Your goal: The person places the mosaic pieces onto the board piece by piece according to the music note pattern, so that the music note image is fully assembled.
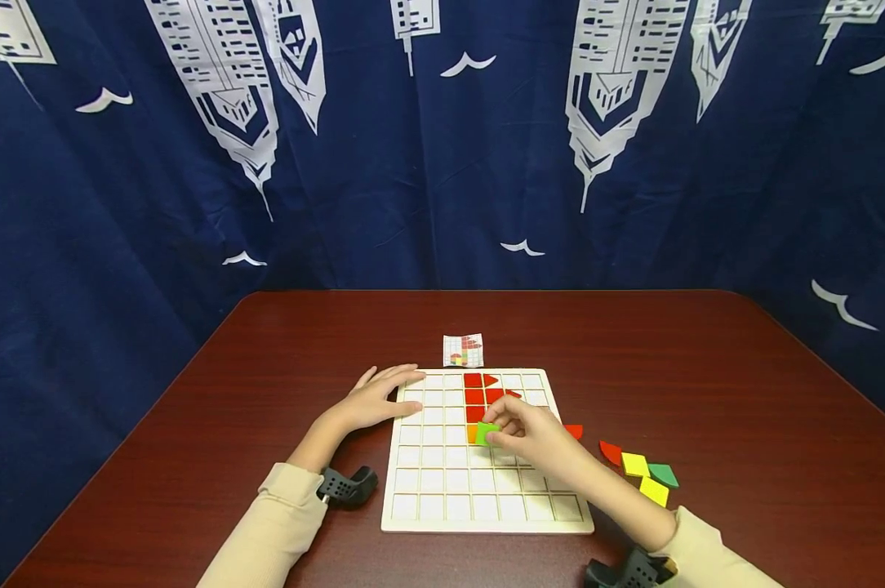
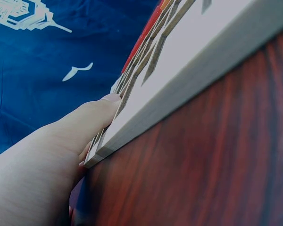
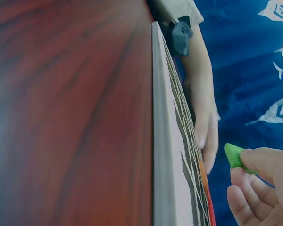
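Note:
A white gridded board [image 1: 435, 506] with raised cell lines lies on the table. My left hand [image 1: 380, 398] rests on its upper left edge, fingers and thumb extended; in the left wrist view the thumb [image 2: 96, 113] lies over the rim. With thumb and fingertips, my right hand [image 1: 531, 433] pinches a light green square tile [image 1: 486, 434] over the middle of the grid. In the right wrist view that green tile [image 3: 234, 154] is above the board surface. An orange tile [image 1: 472, 434] shows partly behind it. Red squares [image 1: 474, 396] and red pointed pieces [image 1: 490, 380] fill cells above.
Behind the board lies a small printed pattern card [image 1: 463, 351]. Right of the board are loose pieces: red rounded ones [image 1: 611, 453], yellow squares [image 1: 635, 465] and a dark green one [image 1: 664, 475]. A blue curtain [image 1: 428, 163] hangs behind the brown table [image 1: 325, 327].

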Motion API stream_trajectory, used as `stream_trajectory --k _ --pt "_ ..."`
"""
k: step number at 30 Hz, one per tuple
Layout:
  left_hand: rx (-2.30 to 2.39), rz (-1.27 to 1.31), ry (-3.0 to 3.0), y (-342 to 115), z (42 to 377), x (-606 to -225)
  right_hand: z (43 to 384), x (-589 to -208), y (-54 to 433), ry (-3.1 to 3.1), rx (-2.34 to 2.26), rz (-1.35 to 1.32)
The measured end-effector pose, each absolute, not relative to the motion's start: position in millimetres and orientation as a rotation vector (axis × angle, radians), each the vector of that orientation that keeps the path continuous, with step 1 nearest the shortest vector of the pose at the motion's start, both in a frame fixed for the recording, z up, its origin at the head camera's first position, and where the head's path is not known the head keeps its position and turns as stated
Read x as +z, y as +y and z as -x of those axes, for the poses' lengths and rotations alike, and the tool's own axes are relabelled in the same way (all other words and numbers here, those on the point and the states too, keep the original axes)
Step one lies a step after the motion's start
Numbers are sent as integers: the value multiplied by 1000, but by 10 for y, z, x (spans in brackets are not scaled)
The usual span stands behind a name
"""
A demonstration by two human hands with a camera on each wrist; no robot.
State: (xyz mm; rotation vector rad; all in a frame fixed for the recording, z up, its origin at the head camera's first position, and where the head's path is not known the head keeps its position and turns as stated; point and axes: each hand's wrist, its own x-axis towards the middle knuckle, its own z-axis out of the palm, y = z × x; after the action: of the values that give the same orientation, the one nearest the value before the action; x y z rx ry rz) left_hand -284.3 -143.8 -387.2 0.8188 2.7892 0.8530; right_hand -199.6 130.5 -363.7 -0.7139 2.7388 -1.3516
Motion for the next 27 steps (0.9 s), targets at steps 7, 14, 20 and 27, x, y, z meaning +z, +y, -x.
stream_trajectory --k 7,14,20,27 --pt "866 -842 2790 -1447 2858 -3883 2012 -3698 1192 2707 -1303 750" --pt "875 -845 2787 -1444 2858 -3890 2035 -3763 1212 2731 -1257 763" --pt "873 -839 2788 -1444 2852 -3879 2044 -3765 1229 2704 -1233 788" --pt "879 -814 2783 -1443 2846 -3876 2044 -3760 1238 2685 -1205 849"
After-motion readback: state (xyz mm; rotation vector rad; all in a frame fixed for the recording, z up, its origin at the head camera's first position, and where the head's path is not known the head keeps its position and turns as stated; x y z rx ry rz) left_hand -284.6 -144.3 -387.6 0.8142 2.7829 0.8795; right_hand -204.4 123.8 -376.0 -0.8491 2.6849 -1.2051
